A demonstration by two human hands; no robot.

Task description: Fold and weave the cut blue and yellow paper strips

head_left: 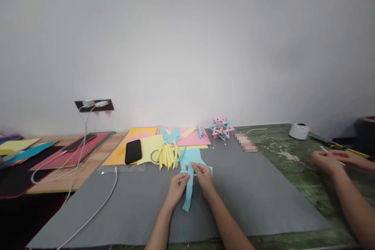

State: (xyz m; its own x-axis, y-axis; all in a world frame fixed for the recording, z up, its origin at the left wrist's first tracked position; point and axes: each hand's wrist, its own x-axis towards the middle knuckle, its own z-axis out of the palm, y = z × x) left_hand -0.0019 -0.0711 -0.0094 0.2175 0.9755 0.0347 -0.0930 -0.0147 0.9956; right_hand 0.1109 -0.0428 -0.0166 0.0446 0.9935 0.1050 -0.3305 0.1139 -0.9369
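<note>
Head view. Lower center of the frame: the left hand (177,188) and right hand (204,179) hold a blue paper strip (189,191) between them. Left fingers pinched on the strip's left edge about midway; right fingers pinched near its top. The strip's lower end hangs toward the bottom of the frame.

Just beyond the hands: blue paper (195,156), with folded yellow pieces (166,157) to its left. Farther left, a black phone (133,151) lies partly on a yellow sheet (150,149). Center, near the wall: a pink sheet (189,136) bearing paper scraps; to its right, a pink-and-blue paper star model (222,129). All of these rest on or at the edge of a gray sheet (249,195) covering much of the tabletop (310,175).

Right edge of the frame: another person's hands (331,161) hold a thin white stick (324,149). Upper right of the tabletop: a white roll (299,131). Left of center: a wall socket (109,104) with two white plugs.
</note>
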